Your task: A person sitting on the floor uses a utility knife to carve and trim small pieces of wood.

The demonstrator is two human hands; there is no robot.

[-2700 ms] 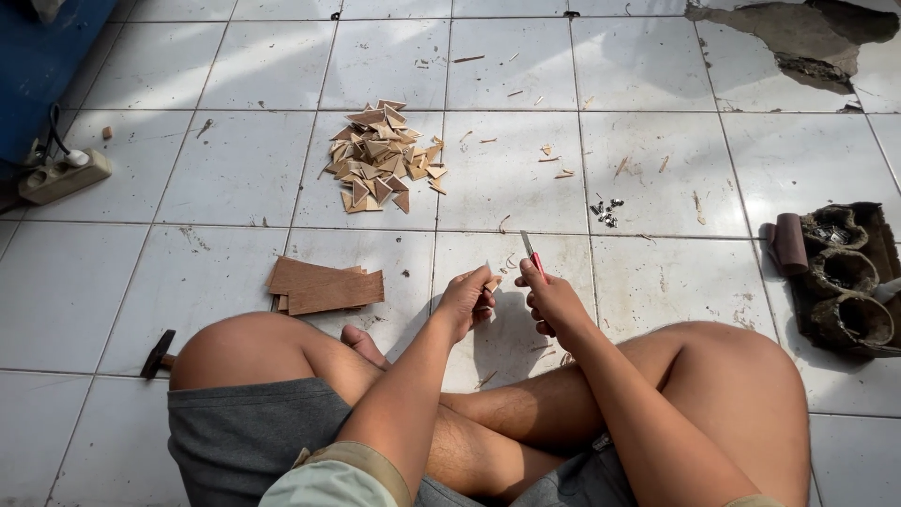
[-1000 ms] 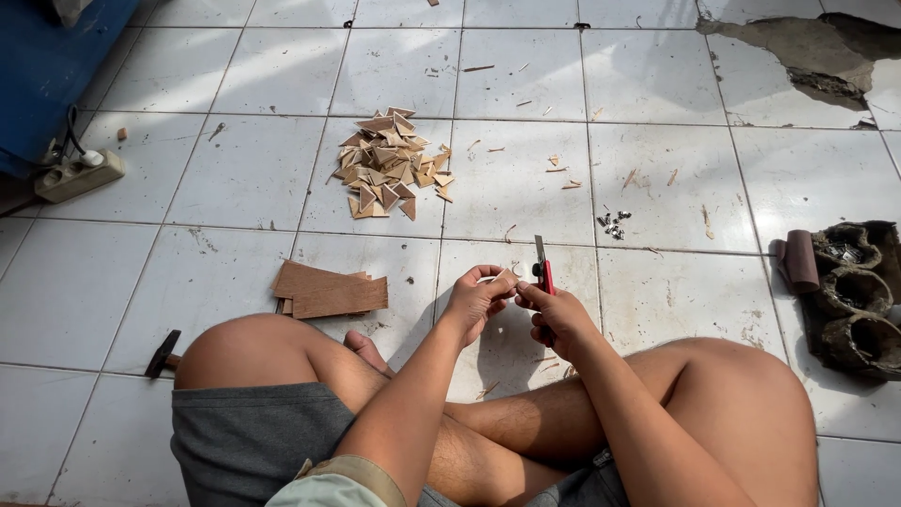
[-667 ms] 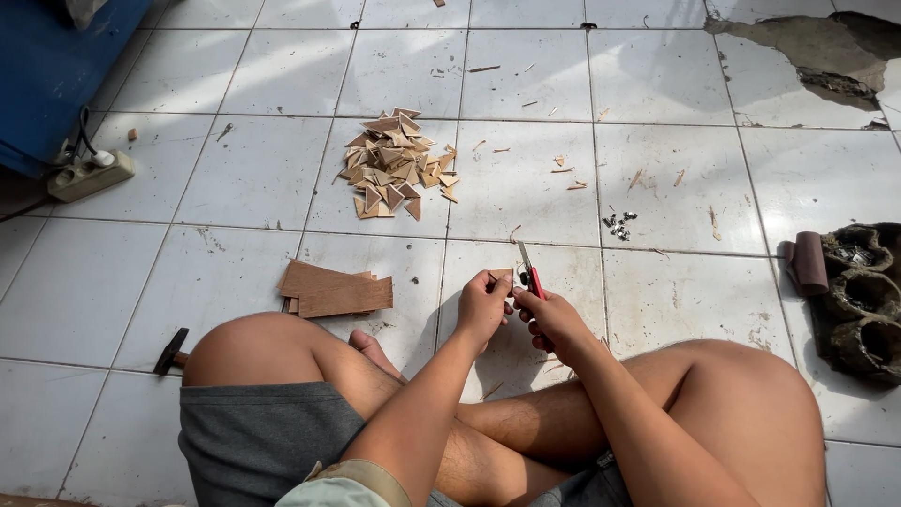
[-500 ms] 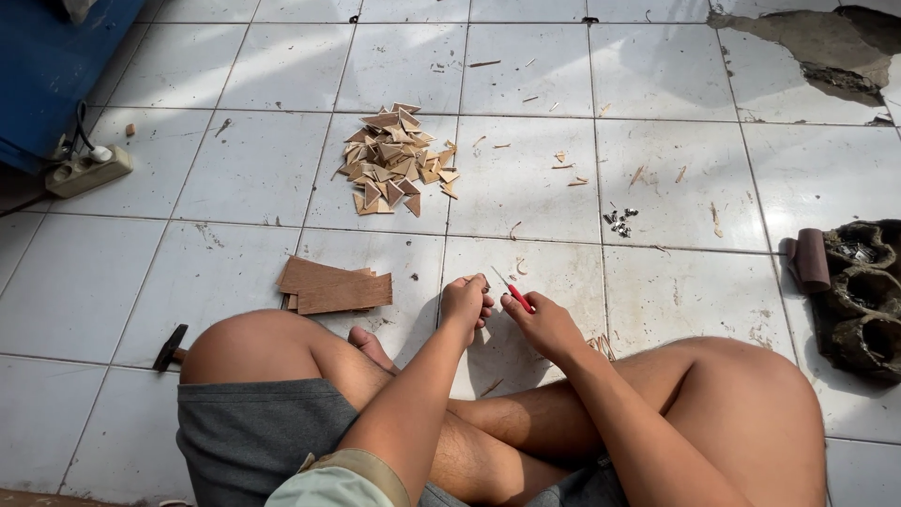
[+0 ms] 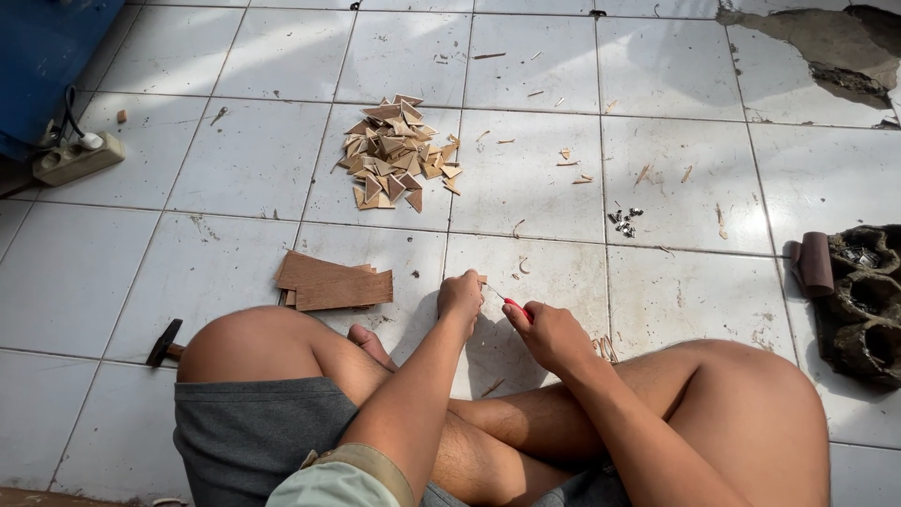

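I sit cross-legged on a white tiled floor (image 5: pixel 235 169). My left hand (image 5: pixel 460 296) presses a small wooden piece (image 5: pixel 481 280) down on the tile in front of my legs. My right hand (image 5: pixel 546 330) grips a red-handled knife (image 5: pixel 511 304), its thin blade pointing left at the small piece. Both hands are close together, low over the floor. A stack of flat brown wooden sheets (image 5: pixel 333 284) lies just left of my left hand.
A pile of small wooden triangles (image 5: pixel 396 155) lies further out. Tiny metal nails (image 5: pixel 623 221) sit to the right. A hammer (image 5: pixel 165 343) rests by my left thigh. A power strip (image 5: pixel 75 158) is far left, dark moulded holders (image 5: pixel 859 300) far right, broken tile (image 5: pixel 826 47) top right.
Both hands have dropped from chest height to the floor. The knife, held upright before, now lies low with its blade against the small piece.
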